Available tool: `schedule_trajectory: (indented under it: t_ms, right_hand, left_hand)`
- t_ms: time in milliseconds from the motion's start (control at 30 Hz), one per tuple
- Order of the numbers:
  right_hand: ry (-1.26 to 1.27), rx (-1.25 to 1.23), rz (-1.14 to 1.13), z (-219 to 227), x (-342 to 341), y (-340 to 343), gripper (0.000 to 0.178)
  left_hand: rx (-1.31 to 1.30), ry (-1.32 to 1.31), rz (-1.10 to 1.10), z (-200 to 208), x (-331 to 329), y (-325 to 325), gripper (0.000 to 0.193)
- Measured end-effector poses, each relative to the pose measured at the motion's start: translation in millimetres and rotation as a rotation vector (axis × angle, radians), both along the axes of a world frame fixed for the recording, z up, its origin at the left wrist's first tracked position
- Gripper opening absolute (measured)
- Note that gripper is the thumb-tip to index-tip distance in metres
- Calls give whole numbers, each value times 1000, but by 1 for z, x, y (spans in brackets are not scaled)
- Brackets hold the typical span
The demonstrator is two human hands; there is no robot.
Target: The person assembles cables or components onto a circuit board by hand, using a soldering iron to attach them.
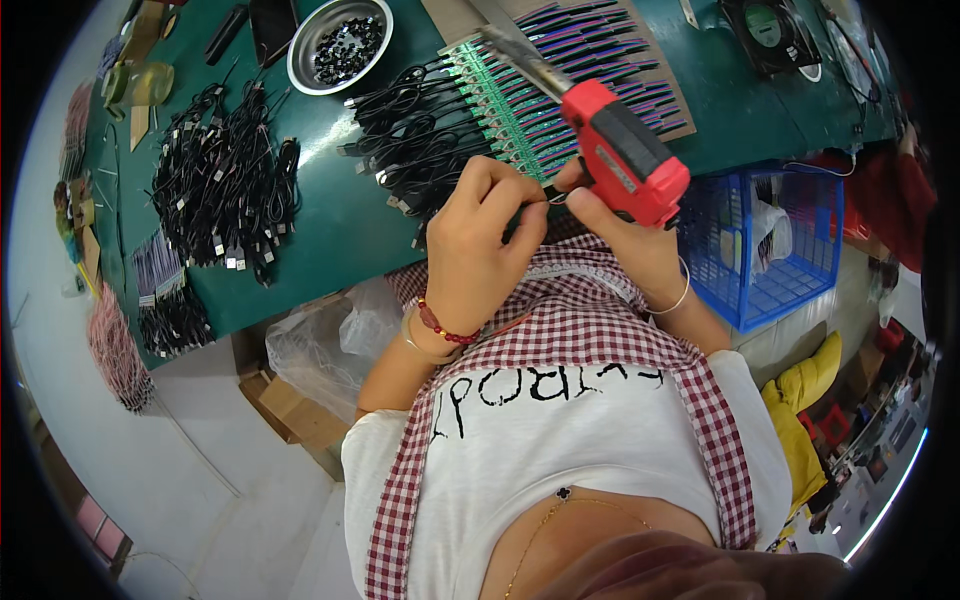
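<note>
My right hand [632,245] is closed around a red and black soldering gun [628,150]; its metal barrel points up and left over the boards. Beside it, my left hand [485,245] is closed in a pinch on a thin wire end [557,198], whose length is mostly hidden by the fingers. Just beyond both hands lies a strip of green circuit boards [500,115], with purple and black wires [600,60] fanning out to its right. Black cables [420,135] run to its left side.
A metal bowl [300,65] of small black parts stands at the back. Bundled black USB cables [225,180] cover the left of the green table [330,215]. A blue plastic crate [745,300] stands to the right below the table edge. A small fan [768,35] sits far right.
</note>
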State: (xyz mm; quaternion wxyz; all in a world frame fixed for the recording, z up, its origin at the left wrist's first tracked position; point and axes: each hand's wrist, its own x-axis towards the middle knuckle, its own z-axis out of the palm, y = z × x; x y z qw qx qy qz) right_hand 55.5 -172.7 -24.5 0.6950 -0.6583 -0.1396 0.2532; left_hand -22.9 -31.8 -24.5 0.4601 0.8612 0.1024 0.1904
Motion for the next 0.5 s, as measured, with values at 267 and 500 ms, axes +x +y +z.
schedule_trajectory:
  t_ms: [267,500]
  right_hand:
    - [26,-36,80,-5,-6,3,16]
    - [-354,-101,-27,-5,-1,-3,33]
  left_hand:
    - [124,-45,-8,4,-6,-8,15]
    - [218,4,129,-8,2,6,12]
